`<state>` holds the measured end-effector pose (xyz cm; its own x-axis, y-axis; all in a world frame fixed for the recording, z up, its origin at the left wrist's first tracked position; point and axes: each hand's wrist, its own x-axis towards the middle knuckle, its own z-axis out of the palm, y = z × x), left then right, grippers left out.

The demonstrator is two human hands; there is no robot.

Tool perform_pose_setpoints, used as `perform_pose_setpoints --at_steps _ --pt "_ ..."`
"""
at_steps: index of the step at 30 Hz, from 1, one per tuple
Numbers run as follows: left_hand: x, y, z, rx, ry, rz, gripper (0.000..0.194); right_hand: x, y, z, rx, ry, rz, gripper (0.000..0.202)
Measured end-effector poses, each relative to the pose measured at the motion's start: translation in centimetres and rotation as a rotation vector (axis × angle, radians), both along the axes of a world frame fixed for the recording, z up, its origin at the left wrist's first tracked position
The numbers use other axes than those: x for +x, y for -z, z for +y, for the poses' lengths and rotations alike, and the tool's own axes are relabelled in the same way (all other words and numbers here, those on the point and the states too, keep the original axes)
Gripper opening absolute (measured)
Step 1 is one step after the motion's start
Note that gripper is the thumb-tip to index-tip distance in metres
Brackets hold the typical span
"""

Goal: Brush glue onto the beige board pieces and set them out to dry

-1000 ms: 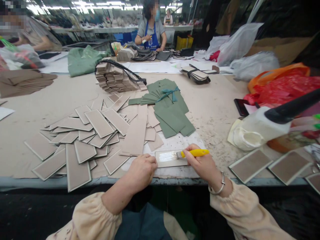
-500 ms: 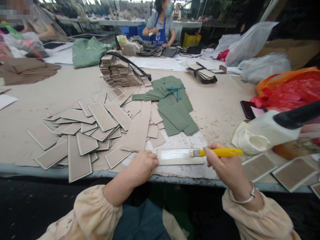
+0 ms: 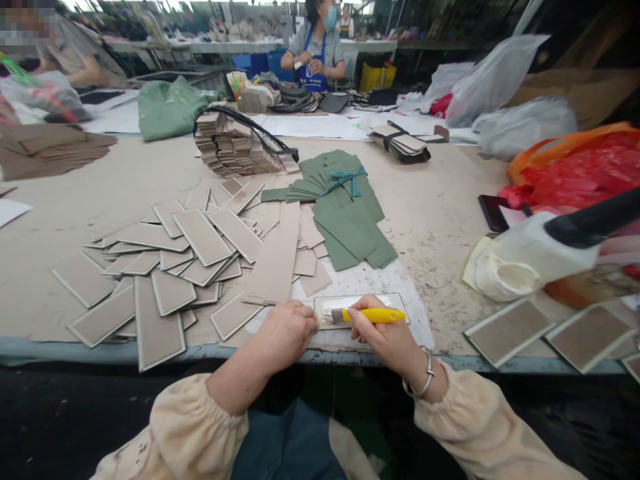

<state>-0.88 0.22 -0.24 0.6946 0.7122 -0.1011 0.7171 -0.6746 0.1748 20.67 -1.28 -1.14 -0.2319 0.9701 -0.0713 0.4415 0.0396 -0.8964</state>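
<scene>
the right hand [image 3: 386,339] had swept left since half a second earlier: then the bristles of the yellow-handled brush [image 3: 380,315] touched the right part of the pale strip [image 3: 340,303], and now they pressed near its left end, close to the left hand [image 3: 290,331]. the right fingers were clamped round the brush handle. the left hand stayed at the strip's left end, its fingers together; whether they pinched the strip could not be told. the two hands were near each other but apart. the strip lay at the table's near edge, a wet white streak along it, partly hidden by the right hand. the bordered pieces [image 3: 201,237] and green pieces [image 3: 350,233] had not shifted. across the table, a co-worker [image 3: 314,57] had brought both hands up together before a blue apron.
</scene>
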Motion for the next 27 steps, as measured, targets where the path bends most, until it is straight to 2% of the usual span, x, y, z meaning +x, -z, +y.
perform_pose_setpoints --at_steps 4,10,15,20,27 --pt "0.0 0.0 0.1 -0.007 0.002 0.009 0.017 1.5 -0.8 0.3 0.046 0.026 -0.114 0.019" --pt "0.0 0.1 0.2 -0.020 -0.005 -0.002 0.018 5.9 -1.7 0.9 0.066 0.158 -0.283 0.020" --pt "-0.1 0.1 0.2 -0.025 -0.008 -0.012 0.019 8.5 -2.2 1.2 0.092 0.204 -0.406 0.023" --pt "-0.2 0.0 0.2 -0.031 -0.013 -0.015 0.019 9.4 -2.9 1.1 0.162 0.226 -0.527 0.022" --pt "-0.1 0.1 0.3 -0.016 -0.009 -0.010 0.018 9.1 -3.9 0.7 0.205 0.333 -0.389 0.026"
